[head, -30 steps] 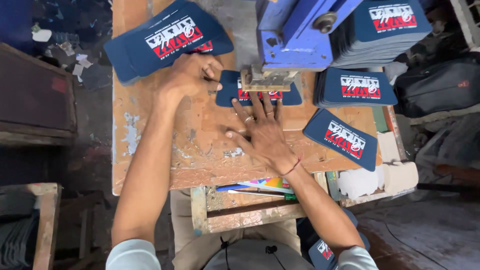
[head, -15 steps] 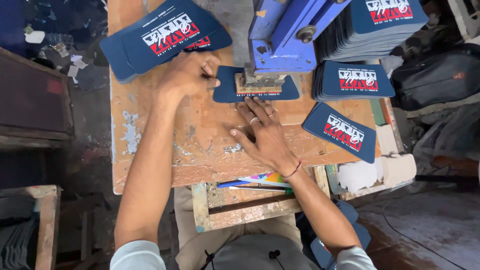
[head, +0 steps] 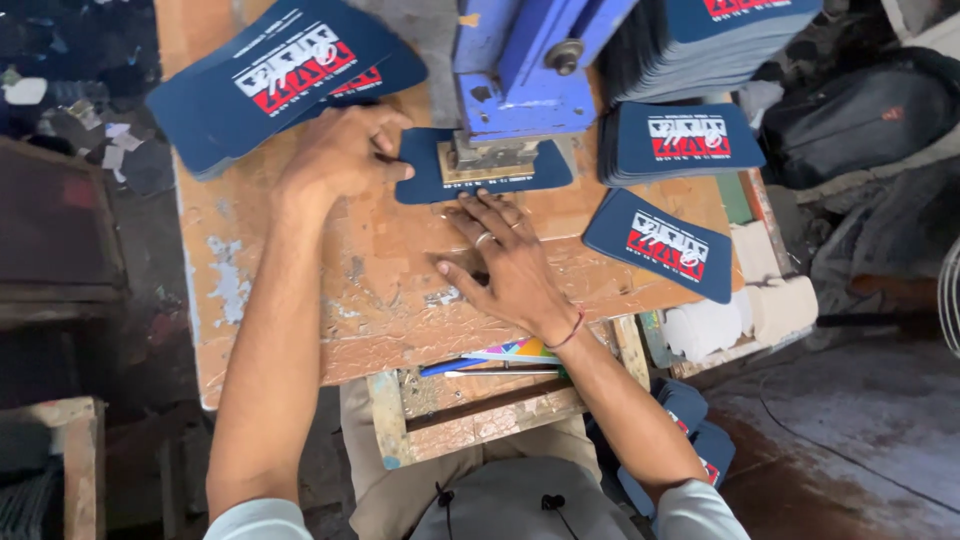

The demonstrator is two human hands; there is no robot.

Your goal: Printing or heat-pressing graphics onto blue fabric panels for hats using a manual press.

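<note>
Your left hand [head: 345, 150] is curled at the left edge of the blue card [head: 480, 178] that lies flat under the press [head: 525, 75], fingertips pinching or pressing that edge; which one is hard to tell. Your right hand [head: 505, 255] lies spread on the table [head: 300, 290], fingertips touching the card's near edge, just in front of the die [head: 490, 160]. The risk, as I judge it, is those right fingers: they sit close to the press head, and a stroke now could catch them. The card could also skew if one hand pushes harder, putting the punch off-centre. The loose card [head: 660, 245] at your right lies near the table edge and could be knocked off.
</note>
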